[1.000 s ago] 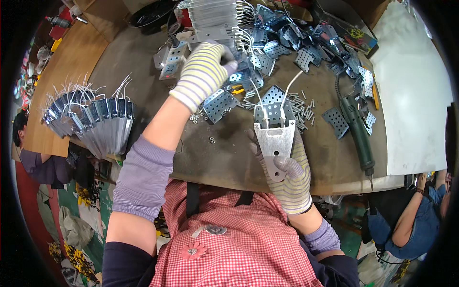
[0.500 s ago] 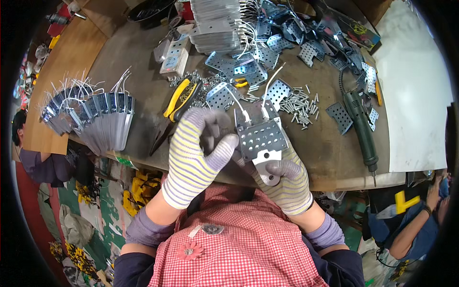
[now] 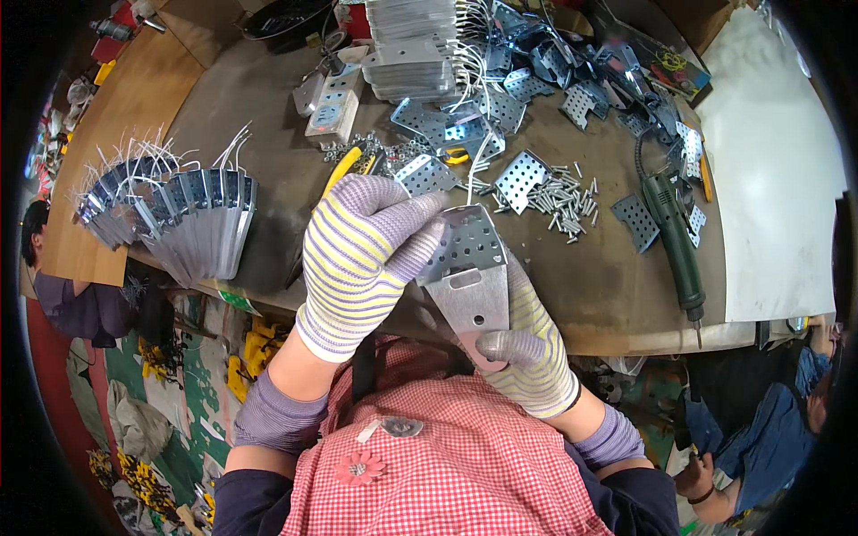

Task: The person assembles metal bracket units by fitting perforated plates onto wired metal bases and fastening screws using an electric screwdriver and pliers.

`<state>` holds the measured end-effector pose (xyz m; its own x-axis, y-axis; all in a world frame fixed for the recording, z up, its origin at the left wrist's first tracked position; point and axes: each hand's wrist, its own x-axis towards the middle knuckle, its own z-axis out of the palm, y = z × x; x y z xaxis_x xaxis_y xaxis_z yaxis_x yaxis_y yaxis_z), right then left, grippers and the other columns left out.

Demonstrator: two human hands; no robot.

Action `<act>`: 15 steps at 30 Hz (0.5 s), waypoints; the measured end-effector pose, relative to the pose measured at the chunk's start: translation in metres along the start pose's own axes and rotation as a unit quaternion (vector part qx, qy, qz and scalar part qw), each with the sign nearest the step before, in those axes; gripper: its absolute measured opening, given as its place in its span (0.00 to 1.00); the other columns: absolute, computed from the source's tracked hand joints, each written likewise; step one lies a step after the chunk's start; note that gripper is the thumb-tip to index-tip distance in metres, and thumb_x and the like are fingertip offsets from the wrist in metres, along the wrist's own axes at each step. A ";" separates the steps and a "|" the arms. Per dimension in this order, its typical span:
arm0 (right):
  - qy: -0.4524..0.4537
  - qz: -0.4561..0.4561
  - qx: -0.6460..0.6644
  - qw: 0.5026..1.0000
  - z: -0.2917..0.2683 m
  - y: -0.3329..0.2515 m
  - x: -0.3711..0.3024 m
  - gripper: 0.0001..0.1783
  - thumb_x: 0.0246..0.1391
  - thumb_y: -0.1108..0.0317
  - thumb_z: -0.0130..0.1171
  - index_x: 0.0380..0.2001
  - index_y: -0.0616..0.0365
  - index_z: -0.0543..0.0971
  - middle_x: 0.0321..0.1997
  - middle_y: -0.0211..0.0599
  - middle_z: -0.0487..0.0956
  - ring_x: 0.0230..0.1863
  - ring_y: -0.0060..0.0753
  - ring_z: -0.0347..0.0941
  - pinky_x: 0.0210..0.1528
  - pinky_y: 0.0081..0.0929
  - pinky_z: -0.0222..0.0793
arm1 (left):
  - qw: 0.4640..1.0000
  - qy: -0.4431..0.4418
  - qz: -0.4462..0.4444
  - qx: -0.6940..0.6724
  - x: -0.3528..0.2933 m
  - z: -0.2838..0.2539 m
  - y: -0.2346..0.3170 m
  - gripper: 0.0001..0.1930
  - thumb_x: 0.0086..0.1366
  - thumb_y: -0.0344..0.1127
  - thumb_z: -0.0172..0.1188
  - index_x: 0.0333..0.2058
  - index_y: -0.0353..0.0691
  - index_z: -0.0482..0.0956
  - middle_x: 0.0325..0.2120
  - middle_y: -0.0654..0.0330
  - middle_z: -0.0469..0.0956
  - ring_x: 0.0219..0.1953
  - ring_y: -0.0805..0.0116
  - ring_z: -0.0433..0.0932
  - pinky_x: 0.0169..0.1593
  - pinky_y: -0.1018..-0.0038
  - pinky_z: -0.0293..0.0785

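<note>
My right hand [image 3: 529, 362], in a striped knit glove, grips the lower end of a flat silver metal plate [image 3: 483, 301], thumb on its face. A dark perforated metal cover [image 3: 471, 241] sits at the plate's upper end, and a white wire [image 3: 478, 163] rises from there. My left hand [image 3: 365, 255], gloved alike, is closed, with its thumb and fingertips pinched at the cover's upper left edge. What lies between those fingertips is partly hidden. Yellow-handled pliers [image 3: 344, 167] lie behind my left hand, mostly covered by it.
Loose screws [image 3: 563, 204] and small nuts [image 3: 380, 150] lie beyond my hands, with perforated covers [image 3: 521, 179] around them. A green electric screwdriver [image 3: 675, 237] rests at the right. Wired plates [image 3: 201, 219] fan out at the left. Stacked plates [image 3: 411, 67] and a power strip [image 3: 336, 107] stand behind.
The plate has been turned over and swung upright, now showing its long silver face. My left hand has moved in from beside it to pinch the cover's edge.
</note>
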<state>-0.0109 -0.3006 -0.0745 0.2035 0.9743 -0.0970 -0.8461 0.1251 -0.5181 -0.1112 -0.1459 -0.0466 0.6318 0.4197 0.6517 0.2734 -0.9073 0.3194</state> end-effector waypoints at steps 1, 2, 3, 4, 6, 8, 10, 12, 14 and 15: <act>0.011 0.001 0.022 1.000 0.001 0.001 0.000 0.50 0.39 0.72 0.64 0.68 0.52 0.54 0.63 0.41 0.65 0.65 0.41 0.62 0.69 0.39 0.54 | 1.000 0.004 -0.001 0.001 0.000 0.000 -0.002 0.12 0.46 0.29 0.70 0.33 0.43 0.85 0.25 0.60 0.75 0.27 0.64 0.75 0.32 0.71 0.70; 0.012 0.002 0.022 1.000 0.001 0.001 0.000 0.50 0.39 0.72 0.64 0.68 0.52 0.54 0.63 0.41 0.65 0.65 0.41 0.62 0.69 0.39 0.54 | 1.000 0.008 -0.002 0.001 -0.001 0.000 -0.003 0.12 0.46 0.29 0.70 0.33 0.42 0.85 0.24 0.59 0.75 0.27 0.64 0.74 0.32 0.71 0.70; 0.013 0.009 0.018 1.000 0.001 0.001 0.000 0.51 0.39 0.72 0.64 0.68 0.52 0.53 0.63 0.41 0.65 0.66 0.41 0.61 0.69 0.39 0.54 | 1.000 0.008 -0.003 0.001 -0.001 -0.001 -0.004 0.12 0.46 0.29 0.70 0.33 0.42 0.85 0.24 0.59 0.75 0.27 0.64 0.74 0.32 0.71 0.70; 0.014 0.016 0.014 1.000 0.002 0.002 0.000 0.51 0.39 0.72 0.64 0.68 0.52 0.53 0.63 0.41 0.65 0.66 0.41 0.61 0.69 0.39 0.54 | 1.000 0.005 0.014 0.002 -0.002 -0.001 -0.004 0.12 0.45 0.31 0.69 0.32 0.42 0.85 0.24 0.59 0.75 0.27 0.61 0.75 0.32 0.68 0.71; 0.014 0.015 0.002 1.000 0.001 0.001 0.001 0.51 0.40 0.72 0.63 0.69 0.52 0.52 0.64 0.41 0.64 0.66 0.41 0.60 0.70 0.39 0.53 | 1.000 0.002 0.030 0.003 -0.003 -0.001 -0.005 0.12 0.44 0.32 0.69 0.32 0.42 0.84 0.24 0.58 0.76 0.26 0.59 0.75 0.33 0.65 0.71; 0.014 0.014 -0.010 1.000 0.000 0.002 0.002 0.52 0.40 0.72 0.63 0.69 0.52 0.51 0.65 0.41 0.64 0.67 0.41 0.59 0.70 0.38 0.51 | 0.999 0.031 0.040 0.010 -0.004 0.001 -0.004 0.11 0.43 0.32 0.70 0.29 0.40 0.83 0.23 0.58 0.76 0.25 0.58 0.75 0.32 0.65 0.71; 0.020 -0.012 -0.022 0.999 0.001 0.005 0.002 0.52 0.40 0.72 0.63 0.69 0.54 0.50 0.67 0.41 0.62 0.68 0.41 0.57 0.71 0.38 0.49 | 0.998 0.049 0.020 -0.017 -0.005 0.007 -0.006 0.12 0.43 0.31 0.70 0.30 0.40 0.83 0.23 0.58 0.76 0.25 0.58 0.75 0.32 0.65 0.71; 0.026 -0.016 -0.023 0.999 0.002 0.007 0.001 0.52 0.40 0.72 0.62 0.69 0.54 0.50 0.67 0.41 0.61 0.69 0.41 0.57 0.71 0.38 0.48 | 0.998 0.055 0.018 -0.001 -0.007 0.008 -0.006 0.12 0.43 0.31 0.70 0.30 0.40 0.83 0.23 0.58 0.76 0.25 0.58 0.75 0.32 0.65 0.71; 0.032 -0.019 -0.023 0.999 0.002 0.007 0.002 0.52 0.40 0.72 0.62 0.69 0.55 0.50 0.68 0.41 0.60 0.69 0.41 0.56 0.71 0.38 0.48 | 0.999 0.028 0.037 0.022 -0.007 0.006 -0.005 0.11 0.44 0.31 0.70 0.30 0.41 0.83 0.24 0.57 0.76 0.26 0.57 0.75 0.31 0.65 0.71; 0.028 -0.020 -0.023 0.999 0.002 0.007 0.002 0.52 0.40 0.72 0.62 0.69 0.55 0.49 0.68 0.40 0.60 0.69 0.41 0.56 0.71 0.37 0.47 | 0.999 0.038 0.021 0.004 -0.006 0.008 -0.005 0.11 0.44 0.28 0.70 0.30 0.40 0.83 0.24 0.58 0.75 0.25 0.60 0.74 0.31 0.68 0.70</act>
<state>-0.0177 -0.2976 -0.0766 0.2657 0.9563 -0.1219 -0.8136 0.1546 -0.5605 -0.1109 -0.1436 -0.0573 0.5857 0.3820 0.7148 0.2548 -0.9240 0.2851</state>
